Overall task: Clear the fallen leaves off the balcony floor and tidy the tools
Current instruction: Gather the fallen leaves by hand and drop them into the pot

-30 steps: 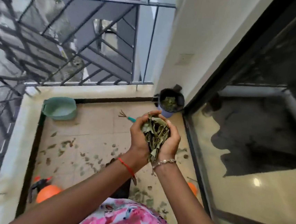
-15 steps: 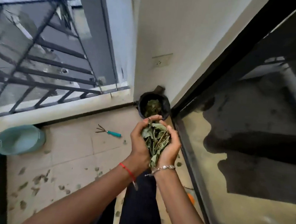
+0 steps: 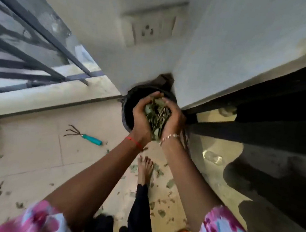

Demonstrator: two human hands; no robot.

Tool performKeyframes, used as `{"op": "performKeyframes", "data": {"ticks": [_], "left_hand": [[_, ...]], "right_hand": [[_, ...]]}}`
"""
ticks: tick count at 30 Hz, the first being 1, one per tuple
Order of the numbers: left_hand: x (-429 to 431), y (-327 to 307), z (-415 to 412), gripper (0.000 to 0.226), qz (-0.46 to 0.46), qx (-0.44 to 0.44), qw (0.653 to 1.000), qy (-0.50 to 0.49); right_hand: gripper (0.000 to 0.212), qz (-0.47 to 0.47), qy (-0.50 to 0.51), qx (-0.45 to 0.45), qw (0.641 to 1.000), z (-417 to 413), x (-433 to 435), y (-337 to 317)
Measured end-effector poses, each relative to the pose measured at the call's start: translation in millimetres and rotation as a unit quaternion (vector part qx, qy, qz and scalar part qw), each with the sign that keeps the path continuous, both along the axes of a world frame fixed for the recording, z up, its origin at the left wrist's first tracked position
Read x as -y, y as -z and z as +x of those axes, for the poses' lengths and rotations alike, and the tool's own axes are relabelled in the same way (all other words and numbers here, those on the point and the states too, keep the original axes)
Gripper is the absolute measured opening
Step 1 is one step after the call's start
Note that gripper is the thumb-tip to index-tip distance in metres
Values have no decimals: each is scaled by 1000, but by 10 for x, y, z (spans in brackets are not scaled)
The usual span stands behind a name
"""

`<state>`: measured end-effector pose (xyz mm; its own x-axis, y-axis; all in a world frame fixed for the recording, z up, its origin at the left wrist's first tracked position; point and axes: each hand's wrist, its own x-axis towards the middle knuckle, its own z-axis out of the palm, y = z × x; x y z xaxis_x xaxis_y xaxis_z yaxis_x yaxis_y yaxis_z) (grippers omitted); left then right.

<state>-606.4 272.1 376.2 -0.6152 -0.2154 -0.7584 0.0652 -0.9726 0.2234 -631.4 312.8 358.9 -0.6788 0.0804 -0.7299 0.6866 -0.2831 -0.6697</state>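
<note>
Head view, left hand (image 3: 142, 119) and right hand (image 3: 174, 118) cupping leaves (image 3: 155, 114) over black bucket (image 3: 128, 105)

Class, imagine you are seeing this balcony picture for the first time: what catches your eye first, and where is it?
First, the clump of leaves cupped between the left hand and right hand, right above the black bucket in the corner. Next, the teal-handled hand rake lying on the tiles to the left, and loose leaves scattered around the bare foot.
</note>
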Motion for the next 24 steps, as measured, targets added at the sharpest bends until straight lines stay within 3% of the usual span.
{"op": "performKeyframes", "data": {"ticks": [2, 4, 7, 9, 11, 13, 15, 18, 22, 24], "left_hand": [[61, 360, -100, 25, -31, 10, 999, 38], [151, 715, -148, 23, -149, 59, 981, 106], [307, 1140, -146, 36, -389, 148, 879, 231], [371, 1232, -114, 50, -424, 179, 836, 298], [399, 1155, -92, 53, -436, 192, 817, 326], [417, 996, -102, 37, -470, 177, 783, 368], [440, 758, -94, 28, -532, 183, 713, 417], [495, 215, -60, 29, -588, 152, 638, 473], [601, -808, 127, 50, -637, 76, 525, 560], [697, -1305, 280, 47, -657, 66, 484, 574]], "right_hand": [[8, 44, -48, -16, 998, -137, 57, 372], [9, 80, -104, -40, 991, -244, 55, 625], [9, 107, -201, -53, 972, -407, 53, 828], [19, 140, -247, -38, 958, -488, 26, 915], [25, 168, -292, -43, 941, -503, -1, 923], [31, 215, -364, -68, 904, -500, -9, 848], [35, 259, -432, -86, 859, -487, -34, 652], [35, 317, -546, -98, 769, -385, -89, 215], [35, 339, -623, -139, 691, -152, -68, -627], [31, 341, -662, -168, 646, 8, -31, -1157]]}}
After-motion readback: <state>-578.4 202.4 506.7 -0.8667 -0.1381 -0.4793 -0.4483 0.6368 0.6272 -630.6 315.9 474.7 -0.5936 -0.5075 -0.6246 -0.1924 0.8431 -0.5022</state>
